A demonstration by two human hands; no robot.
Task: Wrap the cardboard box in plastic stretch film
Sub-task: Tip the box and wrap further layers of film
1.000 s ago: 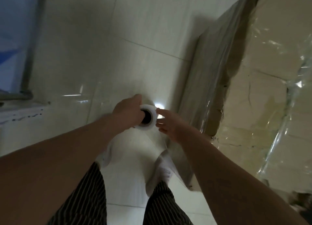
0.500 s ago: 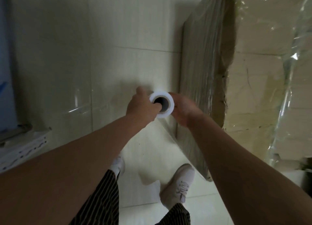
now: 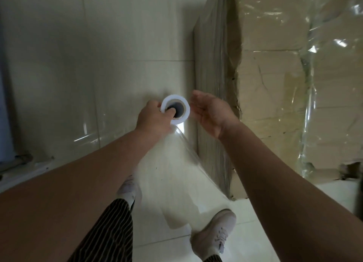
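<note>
Left of the stretch film roll [image 3: 176,97], the left hand [image 3: 155,120] grips it, one digit hooked into its core. Just right of the roll the right hand [image 3: 211,116] is spread loose, holding nothing and seemingly not touching. Further right stands the cardboard box [image 3: 275,84], partly film-covered.
</note>
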